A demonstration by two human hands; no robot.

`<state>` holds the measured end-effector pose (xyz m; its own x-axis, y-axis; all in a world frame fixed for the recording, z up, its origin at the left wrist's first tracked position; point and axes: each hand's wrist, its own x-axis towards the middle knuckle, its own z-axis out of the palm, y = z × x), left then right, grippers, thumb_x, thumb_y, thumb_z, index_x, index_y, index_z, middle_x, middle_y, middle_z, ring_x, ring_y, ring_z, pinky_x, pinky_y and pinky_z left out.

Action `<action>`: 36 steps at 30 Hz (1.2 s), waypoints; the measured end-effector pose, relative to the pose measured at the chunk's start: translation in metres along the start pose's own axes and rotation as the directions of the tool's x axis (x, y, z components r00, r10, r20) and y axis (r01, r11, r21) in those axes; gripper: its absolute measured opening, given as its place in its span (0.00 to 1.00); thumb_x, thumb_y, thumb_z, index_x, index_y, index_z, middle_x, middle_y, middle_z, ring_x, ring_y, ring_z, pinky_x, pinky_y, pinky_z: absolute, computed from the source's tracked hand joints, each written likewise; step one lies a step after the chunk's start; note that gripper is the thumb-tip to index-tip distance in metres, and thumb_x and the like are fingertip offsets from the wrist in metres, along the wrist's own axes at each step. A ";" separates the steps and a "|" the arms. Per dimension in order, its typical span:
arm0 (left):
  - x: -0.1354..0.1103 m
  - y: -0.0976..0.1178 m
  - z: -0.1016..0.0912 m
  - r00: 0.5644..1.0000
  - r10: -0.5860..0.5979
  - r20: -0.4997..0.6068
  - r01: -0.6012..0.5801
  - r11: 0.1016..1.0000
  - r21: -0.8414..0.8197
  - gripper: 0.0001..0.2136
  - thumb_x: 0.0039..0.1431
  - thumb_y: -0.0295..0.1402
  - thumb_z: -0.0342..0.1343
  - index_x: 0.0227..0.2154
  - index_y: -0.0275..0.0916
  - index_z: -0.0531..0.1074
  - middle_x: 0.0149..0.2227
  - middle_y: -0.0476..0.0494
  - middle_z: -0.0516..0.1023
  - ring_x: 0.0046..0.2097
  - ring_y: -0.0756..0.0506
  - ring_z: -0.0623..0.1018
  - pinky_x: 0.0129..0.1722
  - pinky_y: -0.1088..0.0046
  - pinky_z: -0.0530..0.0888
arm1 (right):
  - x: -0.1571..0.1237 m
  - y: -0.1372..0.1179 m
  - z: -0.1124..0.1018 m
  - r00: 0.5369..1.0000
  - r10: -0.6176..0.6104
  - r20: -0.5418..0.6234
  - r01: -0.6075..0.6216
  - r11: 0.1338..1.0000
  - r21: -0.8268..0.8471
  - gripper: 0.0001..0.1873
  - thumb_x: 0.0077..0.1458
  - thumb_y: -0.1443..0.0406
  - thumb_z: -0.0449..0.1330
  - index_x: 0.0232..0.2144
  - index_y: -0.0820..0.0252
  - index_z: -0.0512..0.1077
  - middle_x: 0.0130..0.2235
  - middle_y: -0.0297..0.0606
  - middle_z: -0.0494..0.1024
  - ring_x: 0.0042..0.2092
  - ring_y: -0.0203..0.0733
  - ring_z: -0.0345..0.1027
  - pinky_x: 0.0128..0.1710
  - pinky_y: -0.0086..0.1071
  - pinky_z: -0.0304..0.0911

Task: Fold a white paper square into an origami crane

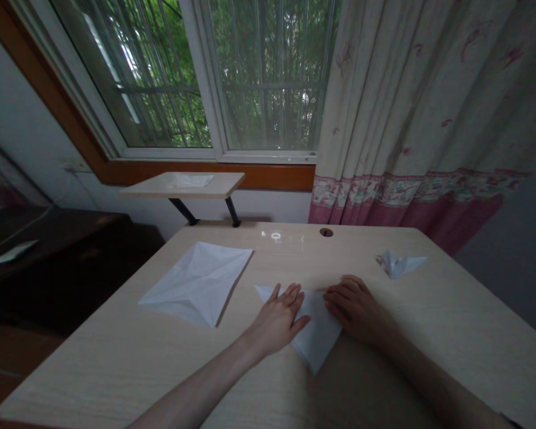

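Note:
A folded white sheet of paper point(318, 336) lies on the table in front of me, its lower corner pointing toward me and a thin tip sticking out at the upper left. My left hand point(279, 319) rests flat on its left part, palm down, fingers spread. At the right end of the fold is my right hand point(351, 307), with its fingers bent and held together on the paper's edge. Its thumb is hard to make out. Part of the top edge is covered by both hands.
A creased, unfolded white sheet point(201, 283) lies at the left of the table point(161, 369). Toward the right stands a folded paper crane point(397, 264). A small raised shelf point(147, 187) at the back left holds white paper point(190, 180). Behind are a window and a curtain point(384, 190).

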<state>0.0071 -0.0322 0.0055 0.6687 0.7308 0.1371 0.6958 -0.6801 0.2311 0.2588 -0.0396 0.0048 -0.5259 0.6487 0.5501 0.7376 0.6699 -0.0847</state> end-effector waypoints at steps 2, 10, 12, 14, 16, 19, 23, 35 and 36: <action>-0.001 -0.001 -0.001 1.000 0.000 0.031 0.000 1.000 -0.014 0.26 0.71 0.47 0.43 0.64 0.37 0.61 0.67 0.33 0.59 0.68 0.38 0.59 0.67 0.43 0.53 | 0.000 -0.001 -0.001 1.000 -0.004 -0.005 0.004 1.000 -0.008 0.10 0.64 0.65 0.55 0.42 0.55 0.77 0.41 0.36 0.81 0.45 0.44 0.71 0.58 0.48 0.56; 0.000 -0.005 -0.001 0.996 0.033 0.082 -0.033 0.999 -0.004 0.25 0.71 0.49 0.39 0.67 0.49 0.52 0.70 0.37 0.48 0.70 0.34 0.51 0.63 0.32 0.45 | -0.002 0.000 0.004 0.999 -0.052 0.012 0.053 0.998 -0.041 0.11 0.63 0.66 0.56 0.45 0.55 0.77 0.44 0.38 0.82 0.46 0.45 0.72 0.59 0.49 0.57; 0.000 -0.005 -0.002 0.995 0.027 0.096 -0.027 1.000 -0.005 0.25 0.71 0.49 0.38 0.68 0.50 0.51 0.71 0.38 0.47 0.70 0.34 0.51 0.63 0.31 0.45 | -0.002 0.000 0.003 0.996 -0.071 0.054 0.073 0.996 -0.042 0.13 0.63 0.67 0.56 0.48 0.55 0.76 0.47 0.38 0.81 0.48 0.46 0.72 0.59 0.50 0.57; 0.000 -0.005 -0.003 0.994 0.024 0.102 -0.023 1.000 -0.012 0.25 0.71 0.49 0.38 0.68 0.50 0.51 0.71 0.37 0.47 0.70 0.32 0.51 0.62 0.30 0.45 | -0.002 -0.001 0.002 0.993 -0.078 0.093 0.082 0.996 -0.043 0.14 0.63 0.67 0.56 0.49 0.54 0.75 0.48 0.38 0.81 0.48 0.46 0.72 0.59 0.52 0.57; -0.001 -0.005 -0.002 0.995 0.030 0.090 -0.028 0.999 -0.022 0.25 0.71 0.48 0.39 0.68 0.50 0.51 0.71 0.37 0.47 0.70 0.32 0.50 0.62 0.29 0.44 | -0.001 -0.002 0.001 0.992 -0.077 0.095 0.082 0.996 -0.044 0.14 0.63 0.67 0.56 0.49 0.54 0.75 0.48 0.37 0.81 0.48 0.47 0.72 0.58 0.52 0.59; -0.001 -0.007 0.000 0.997 0.044 0.069 -0.041 0.998 -0.037 0.24 0.71 0.47 0.40 0.67 0.53 0.51 0.71 0.39 0.47 0.71 0.32 0.50 0.63 0.31 0.42 | -0.001 -0.003 0.000 0.992 -0.082 0.093 0.086 0.995 -0.048 0.14 0.63 0.67 0.55 0.48 0.54 0.76 0.48 0.37 0.81 0.47 0.47 0.72 0.57 0.53 0.60; -0.002 -0.009 0.000 0.994 0.036 0.102 -0.031 0.998 -0.052 0.24 0.72 0.47 0.39 0.68 0.54 0.50 0.71 0.40 0.45 0.71 0.33 0.48 0.63 0.31 0.41 | 0.000 -0.004 0.001 0.989 -0.089 0.122 0.097 0.993 -0.062 0.13 0.63 0.68 0.56 0.46 0.56 0.77 0.48 0.38 0.81 0.47 0.47 0.73 0.57 0.52 0.61; -0.001 -0.010 0.001 0.995 0.055 0.080 -0.051 0.998 -0.046 0.26 0.71 0.50 0.38 0.68 0.52 0.49 0.71 0.39 0.45 0.71 0.33 0.49 0.64 0.32 0.41 | -0.003 0.000 0.004 0.991 -0.106 0.086 0.111 0.992 -0.057 0.13 0.63 0.67 0.55 0.47 0.56 0.77 0.46 0.40 0.82 0.46 0.47 0.74 0.53 0.49 0.64; -0.001 -0.011 0.001 0.996 0.058 0.075 -0.055 0.998 -0.035 0.26 0.71 0.50 0.38 0.68 0.52 0.49 0.71 0.39 0.46 0.71 0.33 0.49 0.64 0.32 0.41 | -0.002 0.000 0.004 0.992 -0.097 0.078 0.102 0.993 -0.059 0.13 0.64 0.67 0.55 0.47 0.56 0.76 0.46 0.40 0.82 0.46 0.47 0.74 0.53 0.49 0.65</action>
<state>-0.0010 -0.0258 0.0015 0.7254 0.6839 0.0778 0.6482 -0.7168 0.2569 0.2588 -0.0397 0.0005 -0.6269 0.6066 0.4890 0.7036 0.7103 0.0209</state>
